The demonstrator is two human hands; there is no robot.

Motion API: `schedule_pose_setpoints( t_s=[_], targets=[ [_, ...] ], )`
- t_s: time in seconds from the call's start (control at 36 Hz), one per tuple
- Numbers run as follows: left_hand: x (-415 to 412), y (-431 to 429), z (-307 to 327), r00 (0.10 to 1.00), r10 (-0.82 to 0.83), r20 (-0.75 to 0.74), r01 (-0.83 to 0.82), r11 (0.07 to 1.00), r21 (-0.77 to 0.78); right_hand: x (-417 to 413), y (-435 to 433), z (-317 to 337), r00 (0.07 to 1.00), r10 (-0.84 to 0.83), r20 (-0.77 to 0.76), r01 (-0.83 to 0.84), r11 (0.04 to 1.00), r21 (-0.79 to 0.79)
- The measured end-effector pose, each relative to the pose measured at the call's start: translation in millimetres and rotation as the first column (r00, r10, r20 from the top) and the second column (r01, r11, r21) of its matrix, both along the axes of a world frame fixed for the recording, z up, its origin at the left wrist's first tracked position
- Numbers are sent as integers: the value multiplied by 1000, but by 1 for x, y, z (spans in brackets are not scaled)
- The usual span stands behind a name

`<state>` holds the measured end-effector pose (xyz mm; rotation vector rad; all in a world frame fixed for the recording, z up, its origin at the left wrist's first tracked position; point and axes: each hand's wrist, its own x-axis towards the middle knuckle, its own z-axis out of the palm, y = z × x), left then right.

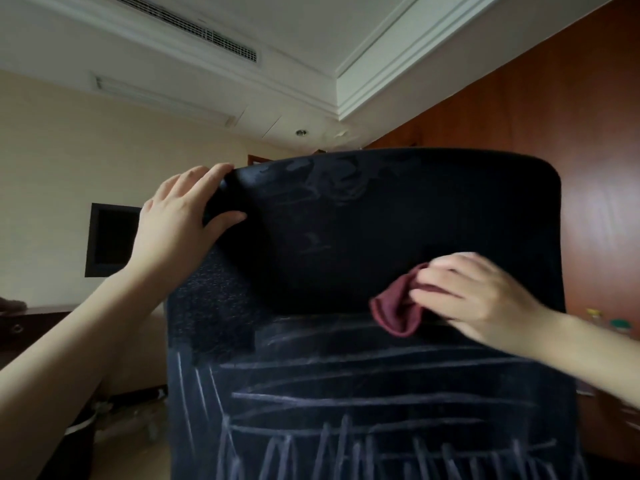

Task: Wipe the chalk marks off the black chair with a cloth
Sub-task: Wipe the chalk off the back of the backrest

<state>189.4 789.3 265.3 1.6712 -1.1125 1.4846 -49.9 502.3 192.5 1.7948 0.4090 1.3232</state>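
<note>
The black chair (pixel 398 230) fills the middle of the head view, its back facing me. Only faint smears show on its upper part. Below, bold white chalk marks (pixel 363 403) run as long horizontal lines with zigzags under them. My left hand (pixel 180 220) grips the chair's top left corner, fingers over the edge and thumb on the near face. My right hand (pixel 474 296) pinches a dark red cloth (pixel 394 310) and holds it against the chair at mid height, right of centre.
A dark wooden wall panel (pixel 571 116) stands behind the chair on the right. On the left are a cream wall with a black screen (pixel 110 240) and a dark low cabinet (pixel 31 323). Small bottles (pixel 616 323) sit at the far right.
</note>
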Motion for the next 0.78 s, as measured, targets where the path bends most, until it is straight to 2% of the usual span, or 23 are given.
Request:
schedule_pose_setpoints(
  t_s=[0.17, 0.33, 0.42, 0.5, 0.64, 0.78],
  targets=[
    [-11, -15, -1, 999, 46, 15, -46, 998, -47, 6, -13, -9, 996, -15, 89, 11, 999, 44],
    [-15, -13, 1, 997, 78, -27, -78, 997, -24, 50, 38, -5, 985, 160, 70, -160, 987, -8],
    [-14, -6, 7, 991, 111, -78, -110, 994, 12, 92, 78, -7, 966, 256, 44, -253, 966, -51],
    [-10, 1, 16, 977, 153, -150, -145, 987, 65, 145, 122, -17, 952, 307, 6, -307, 952, -22],
    [3, 15, 21, 962, 157, -225, -139, 986, 94, 186, 156, -31, 963, 260, -76, -261, 965, 3],
    [14, 18, 21, 964, 84, -252, -60, 993, 101, 130, 116, -29, 981, 154, -117, -152, 988, 23]
  ],
)
